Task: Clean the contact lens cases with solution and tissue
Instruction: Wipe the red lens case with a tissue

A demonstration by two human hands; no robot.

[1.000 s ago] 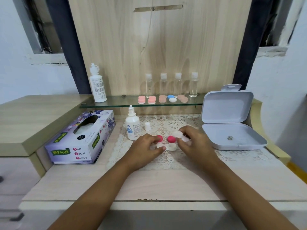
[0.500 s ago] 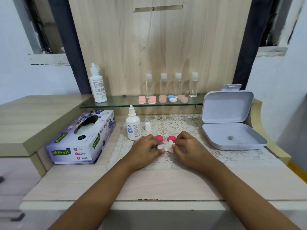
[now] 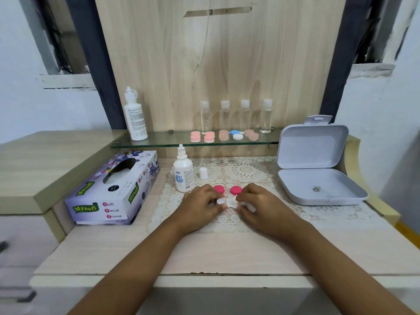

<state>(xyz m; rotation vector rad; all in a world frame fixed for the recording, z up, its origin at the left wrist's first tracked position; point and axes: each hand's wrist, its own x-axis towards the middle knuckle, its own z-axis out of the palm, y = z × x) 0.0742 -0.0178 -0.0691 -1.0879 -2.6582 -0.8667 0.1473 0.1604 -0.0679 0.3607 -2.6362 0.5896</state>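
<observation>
A white contact lens case lies on the lace mat between my hands. My left hand pinches its left end. My right hand grips a crumpled white tissue and presses it onto the case's right well, which is hidden. Two pink caps lie just behind my fingers. The small solution bottle stands uncapped at the back left, its white cap beside it.
A Mysoft tissue box sits at the left. An open grey box stands at the right. The glass shelf carries a tall white bottle, several clear bottles and several lens cases.
My right hand brought the tissue down from above onto the lens case and keeps it pressed there. My left hand stays on the case's left end.
</observation>
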